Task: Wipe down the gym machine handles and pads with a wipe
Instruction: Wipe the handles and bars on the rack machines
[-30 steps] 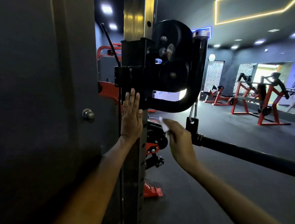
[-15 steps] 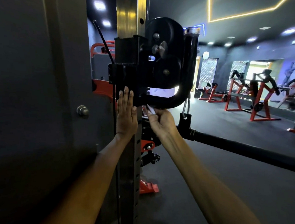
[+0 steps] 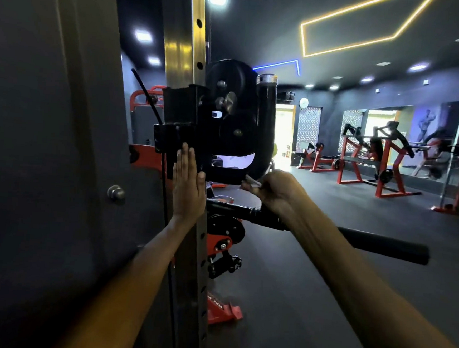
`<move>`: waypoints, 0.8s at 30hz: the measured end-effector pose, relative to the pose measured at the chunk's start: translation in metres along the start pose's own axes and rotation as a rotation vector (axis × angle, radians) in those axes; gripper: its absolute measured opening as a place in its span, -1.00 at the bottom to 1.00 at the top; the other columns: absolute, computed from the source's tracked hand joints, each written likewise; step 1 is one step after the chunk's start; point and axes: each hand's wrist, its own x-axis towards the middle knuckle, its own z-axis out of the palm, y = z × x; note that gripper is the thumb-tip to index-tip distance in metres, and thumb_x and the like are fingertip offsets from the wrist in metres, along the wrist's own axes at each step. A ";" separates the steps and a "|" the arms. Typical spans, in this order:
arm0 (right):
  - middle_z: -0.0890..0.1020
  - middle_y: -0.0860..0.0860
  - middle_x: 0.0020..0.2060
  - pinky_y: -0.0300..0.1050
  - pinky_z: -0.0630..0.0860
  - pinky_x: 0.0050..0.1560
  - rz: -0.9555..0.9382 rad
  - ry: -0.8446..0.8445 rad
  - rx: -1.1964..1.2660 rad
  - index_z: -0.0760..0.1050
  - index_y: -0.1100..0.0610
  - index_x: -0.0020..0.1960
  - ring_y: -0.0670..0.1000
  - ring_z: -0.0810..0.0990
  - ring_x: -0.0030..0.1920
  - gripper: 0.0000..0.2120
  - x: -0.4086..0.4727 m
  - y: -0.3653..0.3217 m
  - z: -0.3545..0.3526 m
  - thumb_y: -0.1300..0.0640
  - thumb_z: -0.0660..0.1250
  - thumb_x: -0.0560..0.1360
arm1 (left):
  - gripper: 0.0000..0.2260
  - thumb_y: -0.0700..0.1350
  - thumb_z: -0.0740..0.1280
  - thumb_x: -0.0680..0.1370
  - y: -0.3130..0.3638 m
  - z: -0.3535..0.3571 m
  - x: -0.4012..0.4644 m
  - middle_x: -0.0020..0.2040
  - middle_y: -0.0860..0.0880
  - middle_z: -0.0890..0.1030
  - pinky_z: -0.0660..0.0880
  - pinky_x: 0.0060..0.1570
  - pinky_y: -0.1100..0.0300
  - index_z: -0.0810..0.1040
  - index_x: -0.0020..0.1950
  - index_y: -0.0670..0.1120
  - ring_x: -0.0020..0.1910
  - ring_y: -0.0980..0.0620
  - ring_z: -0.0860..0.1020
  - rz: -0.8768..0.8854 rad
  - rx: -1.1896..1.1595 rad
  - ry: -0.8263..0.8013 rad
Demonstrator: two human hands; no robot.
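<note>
Right hand [image 3: 276,191] fingers curled, pinching a small white wipe [image 3: 252,181] at the underside of the black curved handle [image 3: 264,138] on the pulley carriage [image 3: 226,124]. Left hand [image 3: 189,187] flat, fingers straight and together, palm pressed on the steel upright [image 3: 186,47] just below the carriage, holding nothing.

Largest to smallest: dark panel [image 3: 47,132] fills left of view, round bolt head [image 3: 115,192] on it. Upright post with a row of holes runs top to bottom. Carriage clamps the post, pulley wheel and pull-pin knob on its face. Long black bar handle [image 3: 382,245] sticks out right below the right wrist, hanging under the carriage; the link is hidden by the hand. Red machines [image 3: 374,163] well apart in the background on the dark floor [image 3: 295,302].

Handling, my read: wipe is thin, soft, light, likely damp; bunches up easily, so pinch a folded wad and press with the fingertips. Curved handle is rigid and fixed, smooth coating, takes firm rubbing. Bar handle probably swings free on its link; grip it with the spare hand near the attachment end while wiping the grip. Carriage likely pinned, left-hand brace looks sensible.
</note>
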 end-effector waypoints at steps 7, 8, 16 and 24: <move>0.52 0.32 -0.17 -0.12 0.57 -0.20 -0.134 0.044 -0.393 0.39 0.44 -0.09 0.08 0.56 -0.30 -0.87 -0.012 -0.043 -0.005 0.48 0.07 0.52 | -0.52 -0.06 -0.05 0.68 0.000 0.002 -0.002 0.57 0.00 -0.16 -0.20 0.53 0.10 -0.16 0.55 -0.12 0.56 0.03 -0.16 -0.025 0.008 -0.023; 0.55 0.35 -0.12 -0.16 0.54 -0.21 -0.249 0.080 -0.477 0.43 0.48 -0.06 0.06 0.54 -0.31 -0.88 -0.012 -0.047 -0.007 0.46 0.13 0.52 | -0.52 -0.04 -0.07 0.69 0.000 0.002 -0.002 0.57 -0.01 -0.16 -0.20 0.53 0.10 -0.16 0.55 -0.12 0.57 0.02 -0.16 -0.025 0.007 -0.026; 0.54 0.22 0.22 0.11 0.37 0.32 -1.820 0.077 -1.787 0.54 0.30 0.17 0.22 0.43 0.33 -0.71 0.043 -0.038 -0.013 0.37 0.20 0.49 | -0.52 0.04 -0.14 0.69 0.002 -0.001 -0.003 0.56 0.02 -0.20 -0.24 0.51 0.15 -0.19 0.56 -0.09 0.56 -0.02 -0.16 -0.012 0.034 -0.050; 0.61 0.24 -0.17 0.21 0.37 0.32 -1.686 0.147 -1.903 0.57 0.32 -0.10 0.26 0.57 0.12 -0.72 0.042 0.032 -0.019 0.37 0.07 0.49 | -0.51 -0.02 -0.09 0.68 0.004 -0.002 -0.003 0.57 -0.08 -0.14 -0.22 0.51 0.13 -0.09 0.57 -0.18 0.56 -0.02 -0.16 -0.040 0.033 -0.073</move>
